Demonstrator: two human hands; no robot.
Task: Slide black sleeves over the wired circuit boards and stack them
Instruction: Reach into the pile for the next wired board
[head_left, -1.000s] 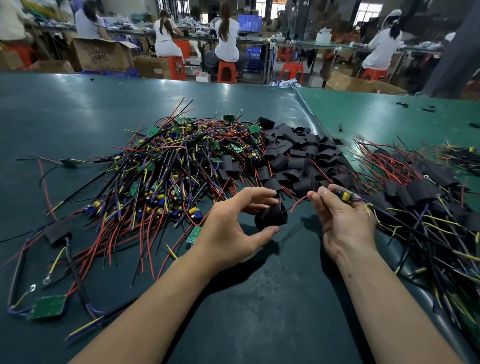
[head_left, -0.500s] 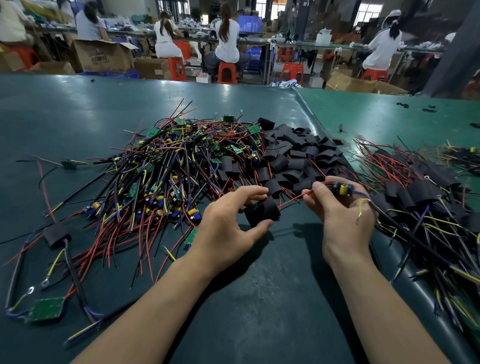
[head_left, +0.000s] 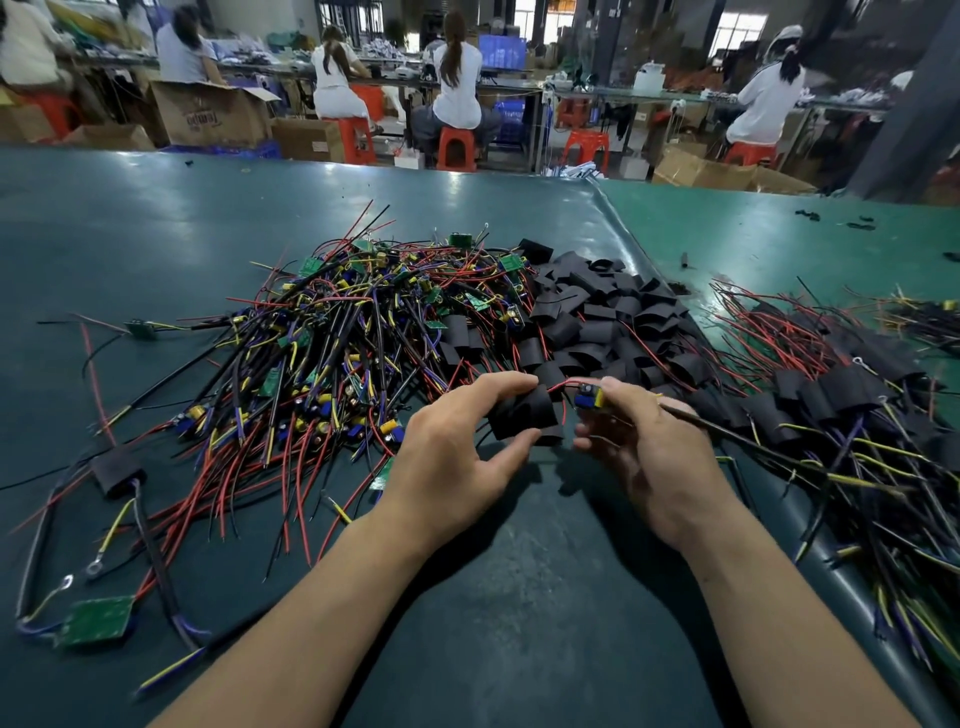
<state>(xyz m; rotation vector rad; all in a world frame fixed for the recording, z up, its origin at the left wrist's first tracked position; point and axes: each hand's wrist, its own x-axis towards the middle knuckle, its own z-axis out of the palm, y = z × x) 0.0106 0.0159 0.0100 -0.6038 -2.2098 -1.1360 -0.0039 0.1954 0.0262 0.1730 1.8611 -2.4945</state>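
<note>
Now | left hand (head_left: 447, 457) fingers pinch black sleeve (head_left: 524, 415) | right hand (head_left: 654, 457) fingers grip circuit board (head_left: 589, 399)

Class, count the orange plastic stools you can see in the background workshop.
5. One far left, two mid-background, one empty right of centre, one far right; others may be hidden.

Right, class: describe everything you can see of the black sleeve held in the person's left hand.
The black sleeve is a short, matt black tube that looks like soft, flexible plastic, slightly flattened and creased. The left hand pinches it between forefinger on top and thumb below, above the green table. Its open end faces the small wired circuit board held by the right hand, and a red wire runs by its upper edge. The board is not yet inside.
</note>
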